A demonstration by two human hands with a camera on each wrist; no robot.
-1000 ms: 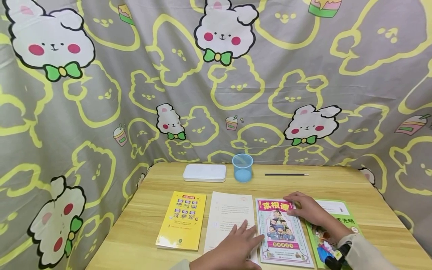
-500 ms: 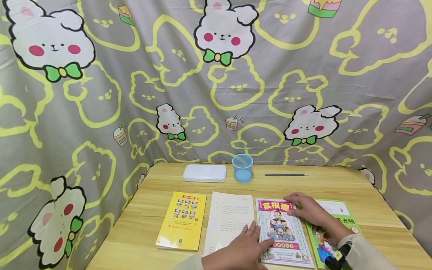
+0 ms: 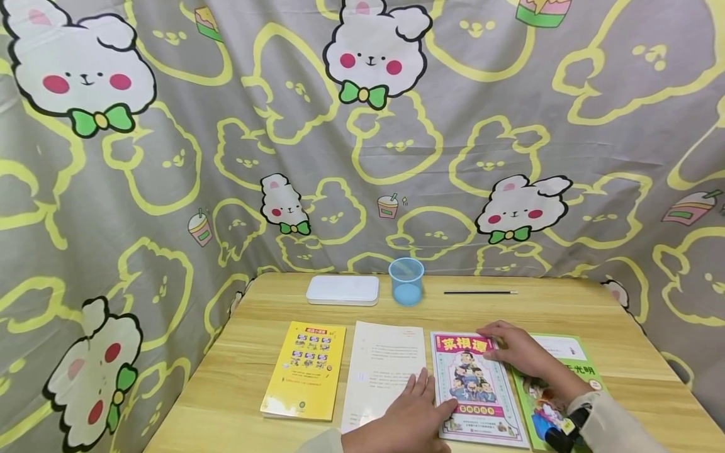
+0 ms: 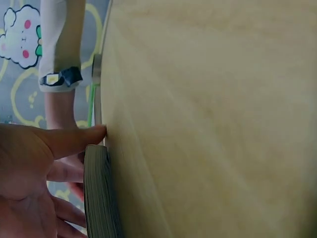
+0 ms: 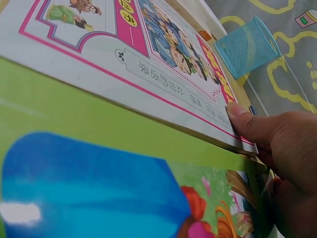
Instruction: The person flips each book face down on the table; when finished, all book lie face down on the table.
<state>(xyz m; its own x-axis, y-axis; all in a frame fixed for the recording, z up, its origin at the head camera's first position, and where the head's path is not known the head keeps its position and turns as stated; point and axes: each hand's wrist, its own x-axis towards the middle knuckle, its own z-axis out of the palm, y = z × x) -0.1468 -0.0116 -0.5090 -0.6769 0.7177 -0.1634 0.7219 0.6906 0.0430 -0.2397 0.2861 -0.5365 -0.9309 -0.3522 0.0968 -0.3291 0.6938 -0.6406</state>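
In the head view, a book with a pink-bordered, cartoon-covered front lies between my hands. My right hand grips its top right corner; in the right wrist view the thumb presses the cover and the other fingers bend behind the edge, partly hidden. Fairly straight fingers of my left hand lie over a white book with printed text, thumb reaching the pink book's left edge. A thick page block stands beside that hand in the left wrist view. Under my right forearm lies a green book.
A yellow book lies left of the white one. Along the back of the wooden table are a white case, a blue mesh cup and a thin dark pencil. A patterned curtain hangs behind.
My left hand has slid right, from over the white book to the pink-bordered book's left edge. That book has shifted very slightly right. My right hand keeps its hold on the corner.
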